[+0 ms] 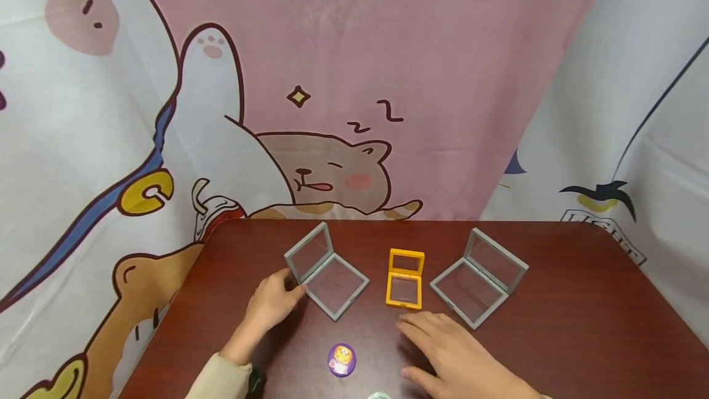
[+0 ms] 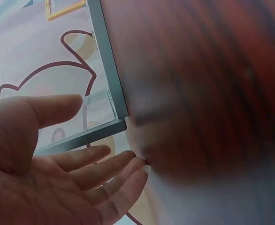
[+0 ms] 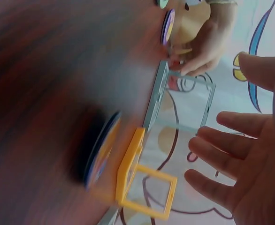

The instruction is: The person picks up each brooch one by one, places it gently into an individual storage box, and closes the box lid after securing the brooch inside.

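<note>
My left hand [image 1: 274, 300] is beside the left grey hinged case [image 1: 336, 285], its thumb near the hinge corner. In the left wrist view its fingers [image 2: 97, 166] are loosely extended, apart from the thumb, with nothing pinched between them. Over the table in front of the small yellow hinged case [image 1: 405, 290], my right hand [image 1: 451, 350] has its fingers spread and holds nothing. A round badge [image 3: 102, 150], blurred in the right wrist view, lies near the yellow case; from the head it is hidden by the right hand. Both cases have clear panels and raised lids.
Another grey case [image 1: 471, 291] stands with its lid up at the right. A purple round badge [image 1: 341, 360] with a cartoon figure lies between the hands. At the bottom edge shows part of a pale green round piece [image 1: 379, 396]. A patterned curtain [image 1: 443, 79] hangs behind the table.
</note>
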The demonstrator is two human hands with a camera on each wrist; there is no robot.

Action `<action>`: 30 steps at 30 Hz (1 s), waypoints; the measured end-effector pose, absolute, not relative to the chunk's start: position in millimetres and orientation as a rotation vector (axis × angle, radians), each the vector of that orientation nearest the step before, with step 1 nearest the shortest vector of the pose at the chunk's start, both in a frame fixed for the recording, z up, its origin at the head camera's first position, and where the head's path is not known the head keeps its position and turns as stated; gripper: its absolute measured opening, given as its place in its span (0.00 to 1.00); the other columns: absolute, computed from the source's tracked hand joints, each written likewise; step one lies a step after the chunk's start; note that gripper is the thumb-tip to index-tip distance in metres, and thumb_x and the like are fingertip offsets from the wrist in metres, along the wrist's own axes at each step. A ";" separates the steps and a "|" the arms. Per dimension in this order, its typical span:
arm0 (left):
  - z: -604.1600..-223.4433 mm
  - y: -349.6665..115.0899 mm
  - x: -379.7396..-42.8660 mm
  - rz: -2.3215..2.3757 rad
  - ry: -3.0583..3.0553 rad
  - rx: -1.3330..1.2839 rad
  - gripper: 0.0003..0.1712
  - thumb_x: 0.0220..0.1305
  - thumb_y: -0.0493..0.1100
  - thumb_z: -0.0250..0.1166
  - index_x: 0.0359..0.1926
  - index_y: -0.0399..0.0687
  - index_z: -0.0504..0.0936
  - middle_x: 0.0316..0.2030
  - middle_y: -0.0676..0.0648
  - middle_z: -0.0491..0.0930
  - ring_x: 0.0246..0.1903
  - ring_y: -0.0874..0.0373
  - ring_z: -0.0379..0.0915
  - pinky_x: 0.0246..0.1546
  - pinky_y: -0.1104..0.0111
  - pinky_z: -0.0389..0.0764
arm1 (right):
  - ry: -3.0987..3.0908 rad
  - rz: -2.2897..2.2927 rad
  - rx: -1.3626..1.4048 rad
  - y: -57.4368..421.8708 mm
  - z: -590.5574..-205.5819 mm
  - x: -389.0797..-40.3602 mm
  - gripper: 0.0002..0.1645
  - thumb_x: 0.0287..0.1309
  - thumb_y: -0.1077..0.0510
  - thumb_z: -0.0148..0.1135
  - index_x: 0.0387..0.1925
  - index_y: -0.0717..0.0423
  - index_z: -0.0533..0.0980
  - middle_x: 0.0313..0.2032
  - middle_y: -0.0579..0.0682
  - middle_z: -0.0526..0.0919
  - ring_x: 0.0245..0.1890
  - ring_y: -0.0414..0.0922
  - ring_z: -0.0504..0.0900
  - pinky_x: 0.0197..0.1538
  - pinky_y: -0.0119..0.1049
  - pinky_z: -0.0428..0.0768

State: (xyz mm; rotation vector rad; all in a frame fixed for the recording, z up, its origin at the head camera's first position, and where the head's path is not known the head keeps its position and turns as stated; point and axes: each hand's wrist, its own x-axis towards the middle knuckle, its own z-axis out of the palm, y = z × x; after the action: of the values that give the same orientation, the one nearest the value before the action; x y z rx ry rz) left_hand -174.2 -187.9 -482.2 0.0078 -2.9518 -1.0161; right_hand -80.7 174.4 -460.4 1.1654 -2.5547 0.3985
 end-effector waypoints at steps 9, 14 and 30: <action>-483.5 -187.4 -182.5 -1.072 -2.896 -0.062 0.04 0.65 0.38 0.71 0.36 0.41 0.87 0.28 0.49 0.86 0.30 0.56 0.78 0.33 0.59 0.78 | -2.558 0.455 1.315 140.0 -460.9 -90.1 0.31 0.65 0.37 0.69 0.58 0.53 0.80 0.54 0.41 0.82 0.56 0.39 0.78 0.57 0.44 0.79; -484.3 -188.2 -186.6 -1.087 -2.871 -0.076 0.02 0.65 0.36 0.71 0.35 0.41 0.88 0.27 0.49 0.87 0.30 0.57 0.79 0.32 0.60 0.79 | -2.636 0.519 1.364 123.7 -461.1 -92.8 0.28 0.68 0.37 0.67 0.57 0.51 0.79 0.52 0.40 0.82 0.54 0.38 0.78 0.55 0.44 0.80; -478.8 -198.0 -192.6 -1.113 -2.872 -0.064 0.03 0.61 0.35 0.73 0.31 0.42 0.88 0.25 0.52 0.85 0.28 0.59 0.78 0.31 0.62 0.78 | -2.597 0.382 1.468 85.2 -471.6 -98.6 0.24 0.63 0.38 0.71 0.50 0.49 0.82 0.44 0.37 0.82 0.44 0.32 0.77 0.48 0.31 0.78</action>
State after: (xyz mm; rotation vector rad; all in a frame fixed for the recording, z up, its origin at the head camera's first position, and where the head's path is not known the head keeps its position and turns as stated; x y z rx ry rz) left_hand -192.6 -198.0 -478.8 -0.0642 -2.8719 -1.1130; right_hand -98.6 85.2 -471.6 1.4677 -2.5973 0.3818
